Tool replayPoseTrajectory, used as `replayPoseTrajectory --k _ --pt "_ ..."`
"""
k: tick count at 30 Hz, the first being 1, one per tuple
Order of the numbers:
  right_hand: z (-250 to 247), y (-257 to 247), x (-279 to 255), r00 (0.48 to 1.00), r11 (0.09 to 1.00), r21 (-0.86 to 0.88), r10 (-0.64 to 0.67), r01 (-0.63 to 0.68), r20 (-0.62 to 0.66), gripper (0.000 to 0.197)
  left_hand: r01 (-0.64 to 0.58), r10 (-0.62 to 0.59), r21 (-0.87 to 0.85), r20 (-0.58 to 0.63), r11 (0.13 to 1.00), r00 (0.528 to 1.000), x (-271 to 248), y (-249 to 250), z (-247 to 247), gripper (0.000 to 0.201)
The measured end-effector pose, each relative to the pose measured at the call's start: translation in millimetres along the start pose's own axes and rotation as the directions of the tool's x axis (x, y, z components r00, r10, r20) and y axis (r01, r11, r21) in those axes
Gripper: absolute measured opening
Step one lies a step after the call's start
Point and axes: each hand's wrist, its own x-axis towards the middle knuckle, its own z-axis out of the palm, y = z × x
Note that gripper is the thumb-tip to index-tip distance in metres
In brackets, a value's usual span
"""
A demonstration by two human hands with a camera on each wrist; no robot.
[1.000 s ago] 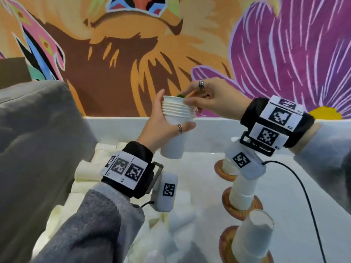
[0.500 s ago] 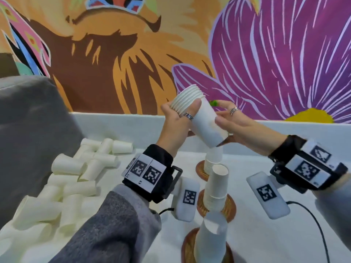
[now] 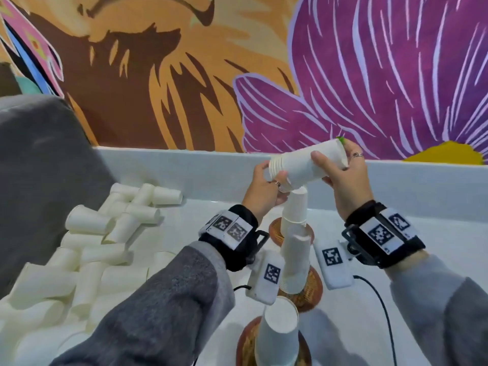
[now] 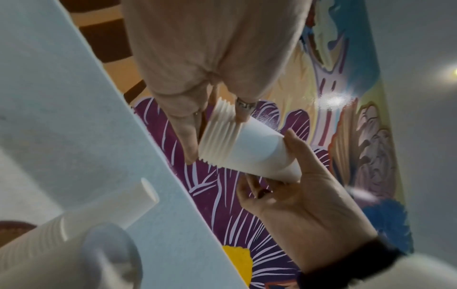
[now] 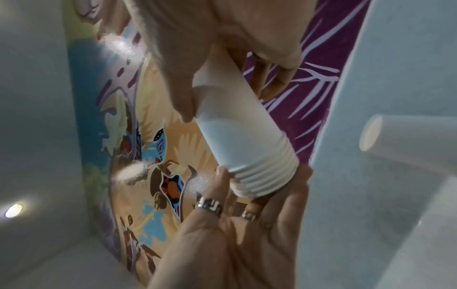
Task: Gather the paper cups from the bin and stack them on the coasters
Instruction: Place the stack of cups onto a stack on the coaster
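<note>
White cup stack gripped by both hands' curled fingers, above coaster stacks, loose cups left.

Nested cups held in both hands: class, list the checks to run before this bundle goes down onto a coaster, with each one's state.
1. Left hand grips the rim end of the nested cups: ok.
2. Right hand grips the base end: ok.
3. Bundle upright: not ok, it lies sideways.
4. Free coaster: cannot tell; each coaster in view carries a stack.
5. Bundle clear of that stack: cannot tell.
</note>
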Motion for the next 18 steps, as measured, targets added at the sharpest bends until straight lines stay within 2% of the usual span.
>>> replayPoseTrajectory --k 2,3,5,8,10,15,18 --pt "2 7 6 0.997 0.993 0.09 0.079 -0.079 0.002 0.065 0.032 -0.031 -0.058 0.025 0.998 0.999 5 -2 5 0.057" --pt "3 11 10 0.992 0.984 0.119 0.128 -0.129 0.018 0.065 0.044 -0.041 -0.079 0.042 0.996 0.998 7 -2 8 0.057" --pt "3 19 17 0.975 0.968 0.129 0.206 -0.215 0.079 0.066 0.055 -0.049 -0.086 0.063 0.995 0.997 14 -5 12 0.048" --pt "2 28 29 0.967 0.966 0.095 0.232 -0.242 0.101 0.066 0.026 -0.024 -0.015 0.095 1.0 0.995 28 -8 16 0.037" --pt "-1 32 41 0.975 0.974 0.076 0.206 -0.212 0.079 0.065 0.019 -0.026 0.062 0.115 0.998 0.993 42 -8 16 0.036" --pt "-5 54 69 0.994 0.984 -0.173 -0.018 0.036 0.107 0.062 0.005 -0.054 0.291 0.162 0.957 0.985 78 -10 21 0.044" --pt "-8 72 83 0.993 0.973 -0.222 -0.041 0.065 0.114 0.066 -0.014 -0.064 0.398 0.181 0.917 0.981 96 -20 23 0.048"
